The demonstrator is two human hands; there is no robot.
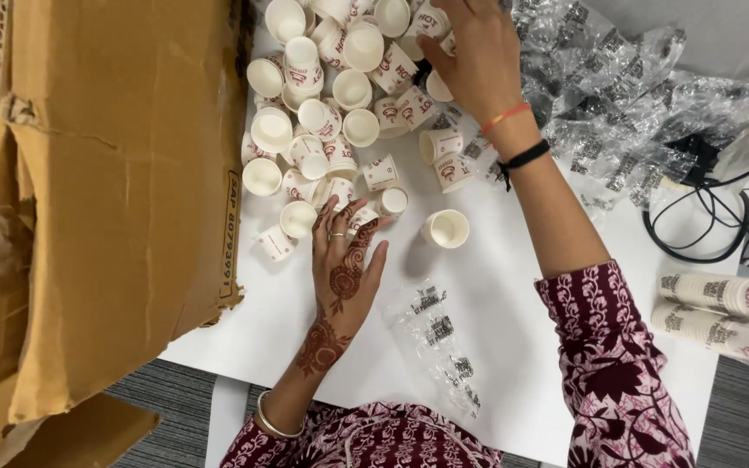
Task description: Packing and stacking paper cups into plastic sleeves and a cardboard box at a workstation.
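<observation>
Fingers of left hand (344, 264): spread flat and released on the white table (496, 364), tips touching small paper cups (340, 113) at the edge of the heap; nothing is gripped.
Fingers of right hand (476, 61): curled down into the far side of the heap; whether a cup is pinched cannot be told.
Cups: scattered loose across the table's far half, some upright, some tipped; one lone cup (446, 229) is seen standing apart, near the left hand.
Cardboard box (123, 199): laid open at the left, overlapping the table edge.
Plastic wrap (617, 95): crumpled at the far right.
Stacked cup sleeves (726, 316): laid at the right edge, wrapped.
</observation>
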